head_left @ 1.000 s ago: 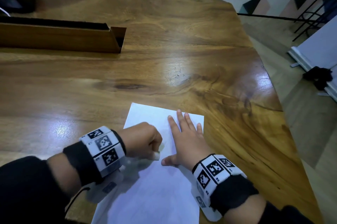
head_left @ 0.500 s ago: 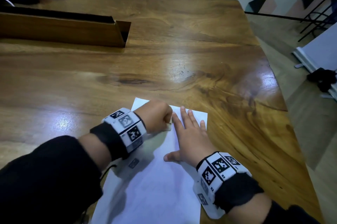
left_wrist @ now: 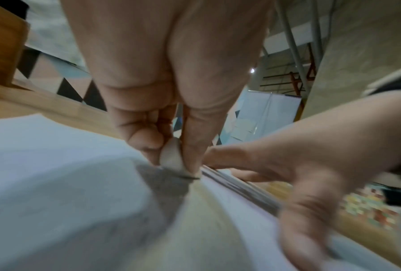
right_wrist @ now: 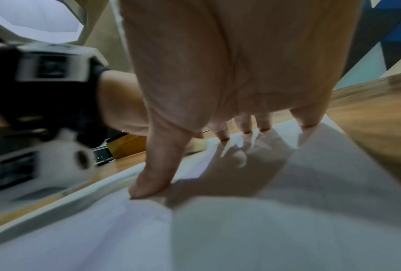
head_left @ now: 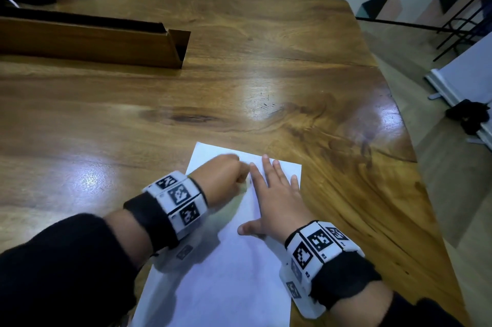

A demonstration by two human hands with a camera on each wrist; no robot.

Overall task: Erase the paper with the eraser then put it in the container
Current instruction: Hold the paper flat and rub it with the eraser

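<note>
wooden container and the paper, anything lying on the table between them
Nothing: in the head view the stretch of table between the wooden container and the far edge of the paper is bare glossy wood, showing only grain and glare.

The paper point(head_left: 221, 281) lies on the surface point(head_left: 266, 81) at its near edge. On the paper's far end, the left hand point(head_left: 222, 180) sits just left of the right hand point(head_left: 277, 201), with the eraser point(left_wrist: 171, 158) between the left hand and the sheet. The container point(head_left: 87, 41) lies well behind them, to the far left.
</note>
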